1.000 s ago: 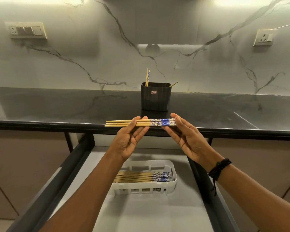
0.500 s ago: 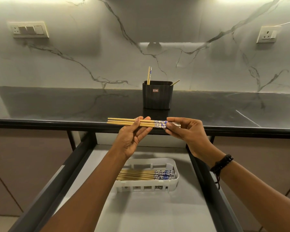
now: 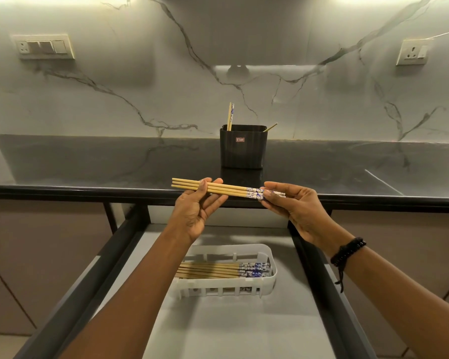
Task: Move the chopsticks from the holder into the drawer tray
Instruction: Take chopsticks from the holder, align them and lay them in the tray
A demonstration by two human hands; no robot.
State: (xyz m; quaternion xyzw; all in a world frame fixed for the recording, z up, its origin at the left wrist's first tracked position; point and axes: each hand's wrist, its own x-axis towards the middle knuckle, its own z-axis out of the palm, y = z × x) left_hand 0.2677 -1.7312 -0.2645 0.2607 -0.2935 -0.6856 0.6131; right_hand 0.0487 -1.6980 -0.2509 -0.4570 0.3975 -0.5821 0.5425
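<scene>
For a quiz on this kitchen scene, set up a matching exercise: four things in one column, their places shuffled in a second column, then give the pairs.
Things:
1. black holder
2. white tray
3. bundle of chopsticks
4. bead bracelet

Places:
A. in the open drawer
B. on the right wrist
C. on the countertop
D. held between the left hand and the right hand

Pairs: 1-C; 2-A; 3-D; 4-B
</scene>
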